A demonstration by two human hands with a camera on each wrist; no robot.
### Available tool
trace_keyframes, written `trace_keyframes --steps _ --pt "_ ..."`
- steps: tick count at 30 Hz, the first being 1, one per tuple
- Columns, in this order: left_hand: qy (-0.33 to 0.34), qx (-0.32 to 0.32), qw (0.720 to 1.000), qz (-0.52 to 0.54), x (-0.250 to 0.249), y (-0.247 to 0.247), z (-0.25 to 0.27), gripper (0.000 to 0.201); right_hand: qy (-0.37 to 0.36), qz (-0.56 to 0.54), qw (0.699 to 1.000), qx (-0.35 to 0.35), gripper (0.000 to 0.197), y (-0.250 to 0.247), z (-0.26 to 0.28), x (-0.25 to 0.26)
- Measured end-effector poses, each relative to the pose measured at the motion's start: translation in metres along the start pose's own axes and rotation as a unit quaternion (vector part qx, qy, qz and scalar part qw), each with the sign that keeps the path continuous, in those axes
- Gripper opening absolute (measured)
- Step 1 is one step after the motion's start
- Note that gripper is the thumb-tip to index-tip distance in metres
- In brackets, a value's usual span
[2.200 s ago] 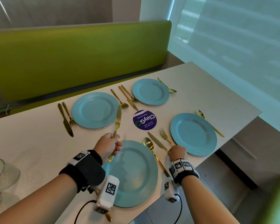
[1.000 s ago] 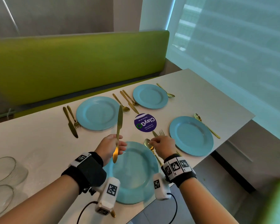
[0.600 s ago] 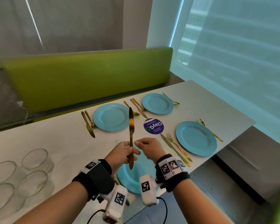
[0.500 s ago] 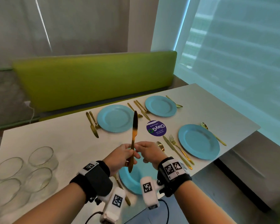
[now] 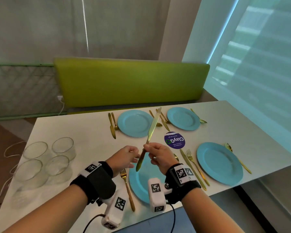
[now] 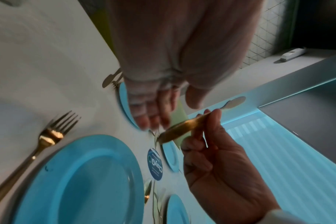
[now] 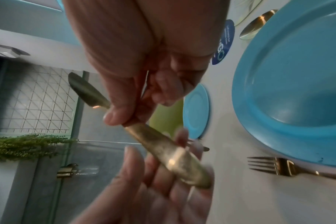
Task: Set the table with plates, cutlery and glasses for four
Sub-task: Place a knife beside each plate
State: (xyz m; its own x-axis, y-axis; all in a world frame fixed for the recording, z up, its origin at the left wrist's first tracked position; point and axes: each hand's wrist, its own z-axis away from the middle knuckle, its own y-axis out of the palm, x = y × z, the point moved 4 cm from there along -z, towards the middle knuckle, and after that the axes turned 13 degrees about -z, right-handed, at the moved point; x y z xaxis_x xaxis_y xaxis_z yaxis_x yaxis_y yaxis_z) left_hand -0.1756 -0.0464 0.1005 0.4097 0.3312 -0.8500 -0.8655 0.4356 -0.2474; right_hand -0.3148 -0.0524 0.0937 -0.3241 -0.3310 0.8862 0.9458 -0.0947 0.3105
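Note:
A gold knife (image 5: 151,130) stands tilted in the air above the near blue plate (image 5: 141,180), blade pointing away. My right hand (image 5: 156,153) pinches it at the neck between thumb and fingers (image 7: 121,109). My left hand (image 5: 124,157) is just left of the handle (image 7: 167,150), its fingers (image 6: 150,112) straight and loose beside it. A gold fork (image 5: 127,187) lies left of the near plate and a gold spoon (image 5: 175,156) lies at its right, partly hidden by my right hand.
Three other blue plates (image 5: 133,123) (image 5: 183,118) (image 5: 219,163) lie on the white table with gold cutlery beside each. Several empty glasses (image 5: 45,158) stand at the left end. A purple round sticker (image 5: 174,140) marks the middle. A green bench back (image 5: 129,81) runs behind.
The knife has passed from my left hand into my right. My right hand came over from the right-hand setting. The left fingers have let go and straightened. The view has lifted.

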Motion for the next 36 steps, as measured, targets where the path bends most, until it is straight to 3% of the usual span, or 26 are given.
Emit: trace_keyframes --steps 3,6,8,13,18,25,36 --pt "-0.038 -0.076 0.996 -0.011 0.013 -0.022 0.000 0.033 -0.002 0.109 0.992 -0.061 0.012 -0.007 -0.001 -0.006" --pt "-0.043 -0.129 0.990 -0.023 0.026 -0.046 0.000 0.030 0.027 0.243 0.967 -0.075 0.013 -0.007 0.000 -0.025" --pt "-0.056 -0.145 0.987 -0.038 0.035 -0.058 0.001 0.029 0.053 0.344 0.935 -0.063 0.008 0.001 0.002 -0.046" --pt "-0.073 -0.152 0.984 -0.051 0.063 -0.080 0.007 0.017 0.104 0.466 0.876 -0.066 0.024 0.022 -0.001 -0.111" --pt "-0.079 -0.139 0.985 -0.061 0.095 -0.094 0.015 0.008 0.162 0.473 0.862 -0.087 0.030 0.040 -0.004 -0.161" --pt "-0.086 -0.125 0.986 -0.066 0.111 -0.108 0.017 0.007 0.178 0.560 0.802 -0.111 0.043 0.056 -0.013 -0.180" --pt "-0.073 -0.112 0.989 -0.069 0.109 -0.111 0.010 0.011 0.183 0.533 0.803 -0.192 0.031 0.043 -0.018 -0.174"
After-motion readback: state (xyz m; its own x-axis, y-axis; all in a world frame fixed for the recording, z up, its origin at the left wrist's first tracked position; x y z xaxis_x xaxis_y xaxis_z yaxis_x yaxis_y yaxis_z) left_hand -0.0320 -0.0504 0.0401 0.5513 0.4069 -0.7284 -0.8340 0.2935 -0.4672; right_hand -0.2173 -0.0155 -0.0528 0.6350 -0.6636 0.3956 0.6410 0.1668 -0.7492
